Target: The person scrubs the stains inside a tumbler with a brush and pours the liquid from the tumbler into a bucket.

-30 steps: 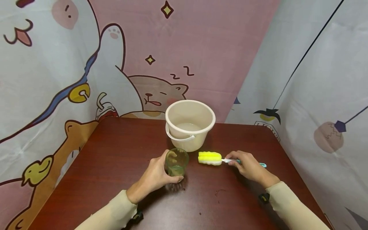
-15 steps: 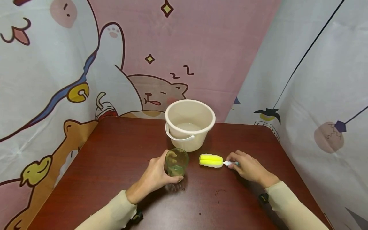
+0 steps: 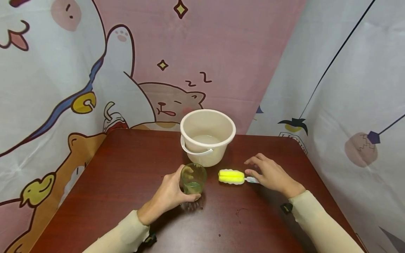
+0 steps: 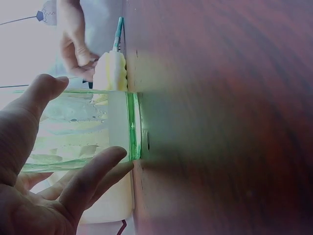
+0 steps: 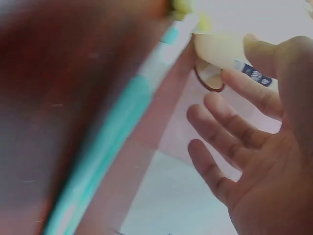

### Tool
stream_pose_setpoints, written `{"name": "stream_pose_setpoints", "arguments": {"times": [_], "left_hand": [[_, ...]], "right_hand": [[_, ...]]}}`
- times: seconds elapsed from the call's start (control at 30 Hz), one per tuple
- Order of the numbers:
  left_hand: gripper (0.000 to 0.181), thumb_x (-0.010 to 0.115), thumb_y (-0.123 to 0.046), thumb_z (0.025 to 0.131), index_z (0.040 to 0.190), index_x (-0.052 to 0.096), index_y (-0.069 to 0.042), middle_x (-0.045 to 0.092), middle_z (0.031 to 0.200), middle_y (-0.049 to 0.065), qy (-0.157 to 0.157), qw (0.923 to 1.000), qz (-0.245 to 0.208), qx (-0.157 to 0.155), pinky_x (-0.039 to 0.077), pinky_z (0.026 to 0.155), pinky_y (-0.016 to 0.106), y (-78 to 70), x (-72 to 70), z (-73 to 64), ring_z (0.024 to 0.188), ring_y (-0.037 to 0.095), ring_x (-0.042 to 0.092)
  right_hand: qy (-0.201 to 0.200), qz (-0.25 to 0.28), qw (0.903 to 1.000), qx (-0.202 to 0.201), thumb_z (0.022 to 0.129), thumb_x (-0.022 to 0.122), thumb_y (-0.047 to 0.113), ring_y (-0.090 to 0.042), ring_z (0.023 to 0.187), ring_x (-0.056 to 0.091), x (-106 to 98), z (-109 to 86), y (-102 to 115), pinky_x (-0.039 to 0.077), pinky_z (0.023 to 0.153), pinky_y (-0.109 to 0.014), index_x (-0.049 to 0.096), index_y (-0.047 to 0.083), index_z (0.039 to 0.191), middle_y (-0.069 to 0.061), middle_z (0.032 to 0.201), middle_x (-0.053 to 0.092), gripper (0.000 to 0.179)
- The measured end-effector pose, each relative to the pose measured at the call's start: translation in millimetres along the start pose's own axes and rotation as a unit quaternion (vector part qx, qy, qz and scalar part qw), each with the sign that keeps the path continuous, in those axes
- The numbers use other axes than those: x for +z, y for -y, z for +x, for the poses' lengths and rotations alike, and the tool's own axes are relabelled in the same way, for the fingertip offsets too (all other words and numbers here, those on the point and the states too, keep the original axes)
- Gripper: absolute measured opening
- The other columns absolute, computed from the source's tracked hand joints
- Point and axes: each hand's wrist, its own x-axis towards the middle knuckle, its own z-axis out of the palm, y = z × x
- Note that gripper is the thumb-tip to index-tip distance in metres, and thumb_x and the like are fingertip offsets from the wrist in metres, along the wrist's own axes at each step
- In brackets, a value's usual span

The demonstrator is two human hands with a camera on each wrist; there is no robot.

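Observation:
My left hand (image 3: 172, 189) grips a clear green drinking glass (image 3: 193, 178), thumb on the near side and fingers around the far side. The glass stands upright on the table, with a little liquid or thick green base at its bottom. To the right lies a bottle brush with a yellow and white sponge head (image 3: 231, 176); its white and teal handle (image 5: 117, 117) runs beneath my right hand (image 3: 272, 175). In the right wrist view the fingers of that hand are spread apart from the handle and hold nothing.
A cream bucket (image 3: 218, 149) with its handle hanging down stands behind the glass, some liquid in its bottom. Water drops dot the dark red-brown table (image 3: 133, 168). Cartoon-printed cloth (image 3: 227, 52) hangs behind and beside the table.
My right hand shifted the bottle brush slightly, then let go of its handle and lifted a little, fingers spreading. The left hand and the glass have stayed in place.

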Motion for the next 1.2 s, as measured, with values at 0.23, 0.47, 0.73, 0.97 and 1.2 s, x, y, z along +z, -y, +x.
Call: {"name": "stream_pose_setpoints", "arguments": {"times": [0.23,0.47,0.73,0.97,1.2], "left_hand": [[0.082,0.112,-0.039,0.072,0.138,0.065,-0.026,0.086,0.108,-0.006,-0.001,0.9999,0.010,0.001,0.067,0.085,0.033,-0.3,0.2,0.2,0.098,0.014,0.083],[0.082,0.112,-0.039,0.072,0.139,0.065,-0.025,0.087,0.109,-0.004,0.004,1.0000,0.008,0.000,0.066,0.085,0.033,0.0,1.0,-1.1,0.098,0.013,0.082],[0.082,0.112,-0.040,0.072,0.138,0.065,-0.026,0.087,0.108,-0.006,0.001,0.9999,0.008,-0.007,0.066,0.085,0.033,0.3,1.5,-1.9,0.097,0.012,0.082],[0.081,0.112,-0.039,0.072,0.138,0.066,-0.025,0.087,0.107,-0.006,-0.001,1.0000,0.006,0.001,0.066,0.085,0.032,1.2,2.1,-2.4,0.096,0.010,0.082],[0.082,0.112,-0.038,0.071,0.138,0.066,-0.026,0.087,0.107,-0.006,-0.003,1.0000,0.001,0.001,0.066,0.086,0.032,0.9,2.1,-1.1,0.097,0.010,0.082]], "right_hand": [[-0.068,-0.008,0.9976,-0.015,0.114,0.077,0.047,-0.042,0.138,0.070,-19,29.1,15,0.054,0.118,-0.072,0.071,0.019,0.152,-0.013,0.154,0.067,0.047],[-0.107,-0.026,0.9937,-0.022,0.117,0.064,0.057,-0.044,0.160,0.055,-35,54.0,27,0.037,0.132,-0.075,0.060,0.015,0.166,-0.016,0.171,0.057,0.065],[-0.106,-0.045,0.9932,-0.019,0.117,0.054,0.066,-0.045,0.174,0.037,-49,83.6,39,0.021,0.141,-0.078,0.043,0.020,0.181,-0.015,0.189,0.038,0.079],[-0.084,-0.064,0.9937,-0.036,0.116,0.055,0.067,-0.040,0.182,0.025,-50,108.2,51,0.010,0.145,-0.074,0.038,0.019,0.183,-0.014,0.193,0.032,0.085],[-0.053,-0.080,0.9947,-0.036,0.116,0.045,0.074,-0.039,0.184,0.019,-52,128.3,59,0.005,0.146,-0.073,0.031,0.022,0.186,-0.012,0.196,0.025,0.088]]}}
